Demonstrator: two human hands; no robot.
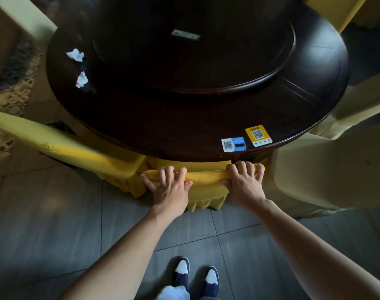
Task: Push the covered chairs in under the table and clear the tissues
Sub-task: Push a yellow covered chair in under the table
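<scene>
Person stands at the near edge of a round dark wooden bench [184, 131], both arms stretched forward. Left hand [170, 187] and right hand [244, 182] both sit on the top rail of a yellow-covered chair [203, 187], fingers [169, 173] curled over the far side of the backrest, thumbs pressed on the near side, so both hands are closed around the fabric-covered rail. Chair seat is already mostly tucked under the bench's near edge; backrest sits just beside the rim, skirt of the cover hanging to the tiled floor [55, 224].

Second yellow-covered chair [61, 141] stands at the left, angled, partly under the near-left edge. Paler covered chair [327, 169] stands at the right, just beside the gripped one. Another yellow cover [334, 11] shows at the far-right edge.

Two crumpled white tissues lie on the bench near its left edge: far tissue [75, 54] and near tissue [82, 79], apart from each other, both outside the raised turntable [195, 53] in the middle. Blue QR sticker [233, 144] and yellow QR sticker [259, 135] sit side by side at the near-right edge.

Person's dark shoes [195, 276] with white socks show on the floor below.
</scene>
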